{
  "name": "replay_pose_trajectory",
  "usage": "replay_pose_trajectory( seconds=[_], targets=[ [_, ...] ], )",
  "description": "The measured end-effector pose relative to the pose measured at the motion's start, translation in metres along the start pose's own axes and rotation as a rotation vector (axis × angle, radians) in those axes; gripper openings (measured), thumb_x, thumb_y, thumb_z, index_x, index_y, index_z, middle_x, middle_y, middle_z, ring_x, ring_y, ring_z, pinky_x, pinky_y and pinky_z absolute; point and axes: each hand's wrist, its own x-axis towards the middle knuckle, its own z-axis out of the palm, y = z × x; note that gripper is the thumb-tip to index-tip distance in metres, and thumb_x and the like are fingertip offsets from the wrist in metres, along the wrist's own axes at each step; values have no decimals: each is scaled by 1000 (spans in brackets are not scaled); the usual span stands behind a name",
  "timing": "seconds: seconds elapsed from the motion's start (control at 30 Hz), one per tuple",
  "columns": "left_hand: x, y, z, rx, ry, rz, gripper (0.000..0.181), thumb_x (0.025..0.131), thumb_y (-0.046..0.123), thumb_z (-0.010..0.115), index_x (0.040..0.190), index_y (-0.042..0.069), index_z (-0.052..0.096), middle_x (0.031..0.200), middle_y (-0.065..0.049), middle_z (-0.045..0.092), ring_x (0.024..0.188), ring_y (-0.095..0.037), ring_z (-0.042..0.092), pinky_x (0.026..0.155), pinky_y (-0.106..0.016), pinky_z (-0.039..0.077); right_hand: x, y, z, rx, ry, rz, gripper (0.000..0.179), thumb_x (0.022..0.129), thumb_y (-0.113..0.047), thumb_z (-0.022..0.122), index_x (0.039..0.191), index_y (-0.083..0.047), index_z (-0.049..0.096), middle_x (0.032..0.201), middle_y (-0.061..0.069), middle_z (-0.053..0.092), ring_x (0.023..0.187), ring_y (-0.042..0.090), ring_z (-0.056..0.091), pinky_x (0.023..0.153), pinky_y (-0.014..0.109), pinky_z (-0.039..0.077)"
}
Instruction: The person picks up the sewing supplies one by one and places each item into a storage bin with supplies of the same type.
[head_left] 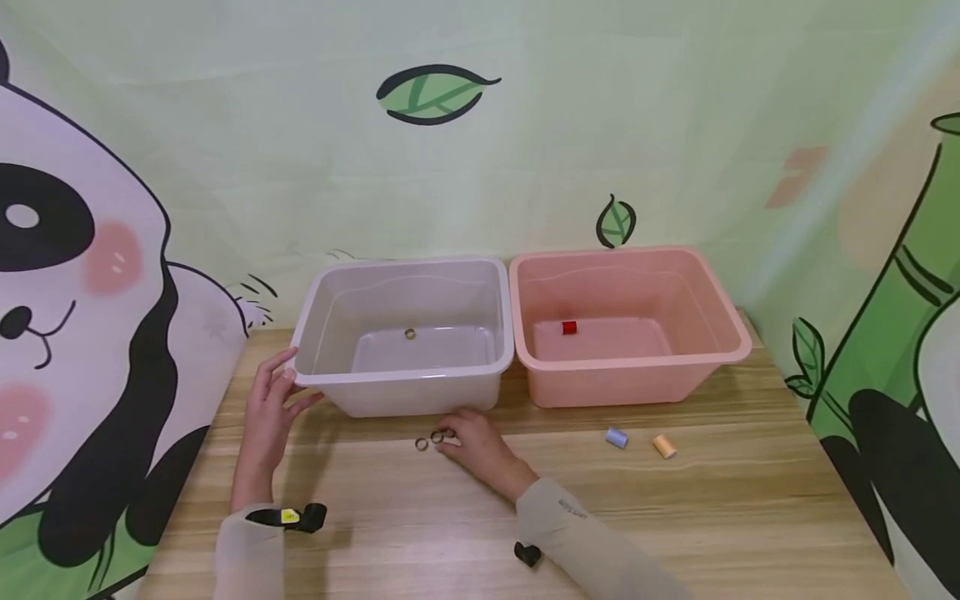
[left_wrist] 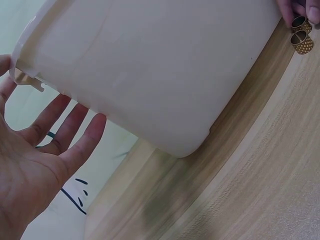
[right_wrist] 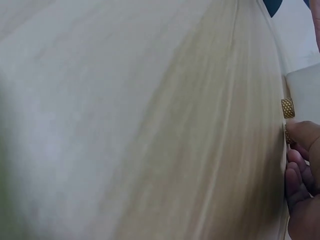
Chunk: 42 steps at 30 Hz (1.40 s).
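Wooden table (head_left: 750, 500); left hand (head_left: 270, 408) open beside white tub (head_left: 405, 333); right hand (head_left: 476, 446) pinching brass ring (head_left: 437, 437); no legible writing.

I see a wooden table (head_left: 720, 517) with a light grain. At its far edge stand two tubs, touching each other: a white tub (head_left: 420, 392) toward the left and a pink tub (head_left: 600, 383) toward the right. Two small brass rings (head_left: 429, 441) lie just before the white tub. A blue spool (head_left: 616, 437) and an orange spool (head_left: 663, 446) lie before the pink one.
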Motion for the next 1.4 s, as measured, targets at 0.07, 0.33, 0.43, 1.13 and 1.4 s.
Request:
replay_pose_trajectory(
  seconds=[0.07,0.33,0.43,1.13,1.4],
  targets=[
    [0,0,1,-2,5,1,45,109,28,49,152,17,43,138,-5,53,107,-12,63,88,-32,60,-1,-1,3,4,29,6,21,85,-16,83,104,-9,75,93,5,66,87,18,60,78,30,52],
    [-1,0,4,6,24,11,43,109,28,49,150,16,44,136,-2,55,105,-13,63,88,-32,60,-3,-3,5,0,58,34,18,85,-18,83,99,-9,76,91,4,65,86,17,60,77,28,52],
    [-1,0,4,3,34,8,43,109,27,48,150,16,44,135,-3,55,105,-13,63,88,-32,60,-3,-3,3,3,42,32,19,86,-19,83,100,-9,76,92,4,66,87,18,61,78,29,52],
    [-1,-1,7,-16,54,-12,43,109,27,48,150,14,43,141,-1,45,106,-13,61,88,-31,59,-4,6,-4,52,-15,16,16,90,-23,80,101,-12,75,93,-2,68,86,9,64,77,20,54],
    [1,-1,6,-9,66,-18,42,109,29,49,149,18,45,145,-1,45,109,-14,61,89,-31,59,-3,8,-15,153,4,22,16,90,-21,79,104,-13,75,97,-2,70,92,12,68,82,22,56]
  ],
)
